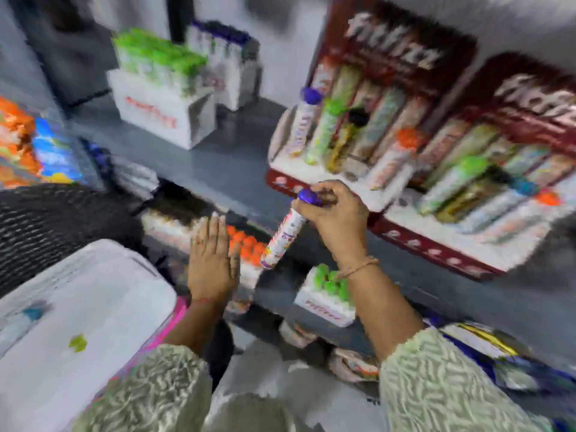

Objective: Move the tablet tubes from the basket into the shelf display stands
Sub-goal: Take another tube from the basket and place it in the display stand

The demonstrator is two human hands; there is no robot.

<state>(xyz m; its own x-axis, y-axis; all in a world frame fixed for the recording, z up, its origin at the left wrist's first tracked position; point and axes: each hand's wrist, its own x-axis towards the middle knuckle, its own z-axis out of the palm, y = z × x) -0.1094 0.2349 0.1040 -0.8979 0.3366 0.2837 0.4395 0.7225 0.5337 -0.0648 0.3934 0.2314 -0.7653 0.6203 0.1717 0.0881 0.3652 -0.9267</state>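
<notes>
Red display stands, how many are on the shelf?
2. One red display stand sits just above the right hand; the other is beside it, farther right. More may be hidden out of view.

The whole view is smeared by motion blur and broken into blocky patches. Light is even and soft, fairly bright, with no clear source. The grey shelf (218,163) gives a dull sheen without hard glare. Below the shelf the space falls into deep shadow. To the right of the shelf, lettering on the red display stands (405,73) is streaked and unreadable. Lines bend toward the edges. The right hand (336,213) is the sharpest part, though its fingers (324,194) stay soft.
</notes>
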